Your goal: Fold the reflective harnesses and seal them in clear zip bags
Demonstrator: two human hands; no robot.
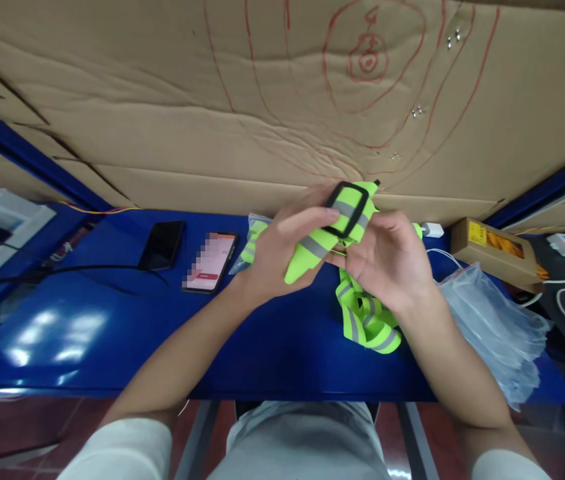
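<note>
A neon yellow-green reflective belt (311, 250) with grey stripes is up in front of me, over the desk. My left hand (282, 250) is closed round its folded end, with the fingers over the strap and one fingertip at the black rectangular buckle (346, 209). On the other side, my right hand (395, 260) is closed on the belt near the buckle; its fingertips are partly hidden behind the strap. Below my right hand a loose, looped length of the same belt (369, 320) hangs down to the blue desktop.
Left of my hands lie a lit phone (209, 262) and a dark phone (162, 245) on the blue desk (127, 340). Clear plastic bags (497, 333) and a brown box (497, 250) sit at right. A marked cardboard wall (162, 127) rises behind.
</note>
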